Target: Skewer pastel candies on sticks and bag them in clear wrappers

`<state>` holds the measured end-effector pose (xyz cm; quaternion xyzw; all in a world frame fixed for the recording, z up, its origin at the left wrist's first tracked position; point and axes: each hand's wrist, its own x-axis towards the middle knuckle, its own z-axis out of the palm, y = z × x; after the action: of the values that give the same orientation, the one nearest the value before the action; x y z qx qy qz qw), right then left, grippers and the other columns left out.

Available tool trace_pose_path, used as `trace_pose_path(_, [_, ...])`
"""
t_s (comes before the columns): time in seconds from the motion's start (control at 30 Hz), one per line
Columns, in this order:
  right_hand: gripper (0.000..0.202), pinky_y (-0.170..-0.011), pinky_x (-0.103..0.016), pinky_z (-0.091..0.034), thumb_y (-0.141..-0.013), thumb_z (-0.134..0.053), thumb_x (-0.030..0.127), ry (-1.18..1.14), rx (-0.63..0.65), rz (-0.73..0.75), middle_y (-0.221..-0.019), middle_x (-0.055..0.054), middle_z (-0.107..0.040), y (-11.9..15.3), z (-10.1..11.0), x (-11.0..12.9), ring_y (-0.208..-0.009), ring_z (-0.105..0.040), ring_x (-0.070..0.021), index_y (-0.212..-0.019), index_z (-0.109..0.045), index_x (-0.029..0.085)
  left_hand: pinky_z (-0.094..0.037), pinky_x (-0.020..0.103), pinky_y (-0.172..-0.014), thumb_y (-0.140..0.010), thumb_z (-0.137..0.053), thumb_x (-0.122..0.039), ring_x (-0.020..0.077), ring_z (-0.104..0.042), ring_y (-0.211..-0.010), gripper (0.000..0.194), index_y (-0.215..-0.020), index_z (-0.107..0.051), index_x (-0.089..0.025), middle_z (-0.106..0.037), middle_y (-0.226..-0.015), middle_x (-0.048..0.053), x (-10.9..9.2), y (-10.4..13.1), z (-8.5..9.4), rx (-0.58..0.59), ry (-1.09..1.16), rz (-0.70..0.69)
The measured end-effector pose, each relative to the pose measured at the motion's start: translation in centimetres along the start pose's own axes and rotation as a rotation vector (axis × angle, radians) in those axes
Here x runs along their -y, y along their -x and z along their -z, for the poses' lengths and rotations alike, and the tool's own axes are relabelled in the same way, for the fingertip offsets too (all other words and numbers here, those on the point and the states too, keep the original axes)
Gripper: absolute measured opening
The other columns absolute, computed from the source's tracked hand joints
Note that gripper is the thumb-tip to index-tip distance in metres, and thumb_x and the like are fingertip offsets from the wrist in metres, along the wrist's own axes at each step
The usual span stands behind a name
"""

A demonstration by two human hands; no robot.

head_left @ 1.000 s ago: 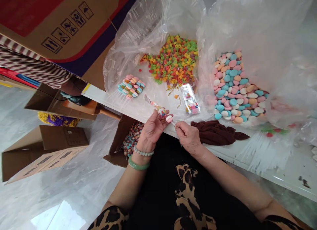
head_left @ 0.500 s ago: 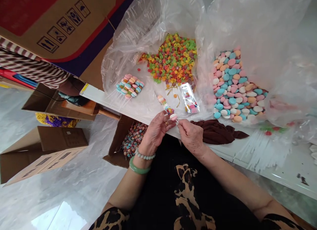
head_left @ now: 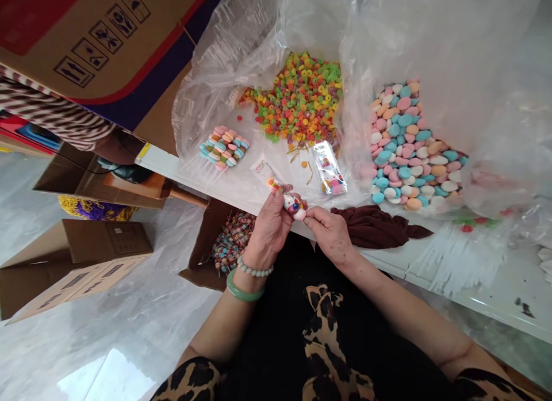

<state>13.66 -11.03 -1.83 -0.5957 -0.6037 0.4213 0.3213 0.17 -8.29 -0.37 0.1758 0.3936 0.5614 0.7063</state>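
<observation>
My left hand (head_left: 271, 222) is closed around a candy skewer in a printed clear wrapper (head_left: 262, 170); the wrapper's flat end sticks out beyond the fingertips. A pink-and-white candy (head_left: 299, 215) shows at the skewer's near end. Beside that candy, the thumb and finger of my right hand (head_left: 330, 233) are pinched together at the stick, which they mostly hide. Just past the hands lies a stack of silvery printed wrappers (head_left: 328, 168), with gold twist ties (head_left: 301, 151) next to it. Finished-looking candy skewers (head_left: 224, 148) rest in a row to the left.
Ring gummies (head_left: 302, 96) and pastel oval candies (head_left: 409, 148) are heaped on plastic sheeting. A brown cloth (head_left: 373, 225) and white sticks (head_left: 463, 260) lie along the table's near edge. Below left, a carton holds wrapped skewers (head_left: 233, 240). A person's striped sleeve (head_left: 47, 110) shows far left.
The skewer has gone further into the wrapper, which has shifted left. My left fingers have closed around it, and my right hand has moved slightly down at the near end.
</observation>
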Motion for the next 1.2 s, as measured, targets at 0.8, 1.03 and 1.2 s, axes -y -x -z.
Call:
trace_pose_path(0.8, [0.028,-0.07,-0.026,-0.042,-0.097,-0.046,0.035,0.251,-0.166,0.125,-0.084,-0.005,-0.075,0.5,-0.1,-0.4,-0.079,-0.069,-0.0193,-0.102,-0.071,0.023,-0.038,0.028,-0.076,-0.079,-0.074,-0.028,0.0193,-0.051,-0.073,0.017,-0.067,-0.065,-0.022,-0.052,-0.067,0.003,0.6,1.7,0.9,-0.243,-1.155,-0.611])
trace_pose_path(1.03, [0.023,-0.069,-0.026,-0.044,-0.09,-0.049,0.034,0.009,-0.195,-0.028,-0.076,0.001,-0.069,-0.7,-0.2,-0.6,-0.071,-0.061,-0.0168,-0.08,-0.068,0.025,-0.037,0.031,-0.064,-0.098,-0.043,-0.024,0.0173,-0.052,-0.065,0.026,-0.074,-0.053,-0.02,-0.054,-0.067,0.003,2.2,1.4,1.2,-0.02,-1.749,-0.919])
trace_pose_path(1.2, [0.021,-0.066,-0.025,-0.04,-0.086,-0.056,0.038,-0.132,-0.136,-0.013,-0.07,0.003,-0.065,-1.0,0.2,-0.8,-0.068,-0.057,-0.0148,-0.077,-0.068,0.023,-0.038,0.028,-0.061,-0.099,-0.044,-0.025,0.0133,-0.049,-0.063,0.023,-0.077,-0.049,-0.02,-0.05,-0.067,0.0,1.7,1.6,1.2,0.015,-1.618,-0.911])
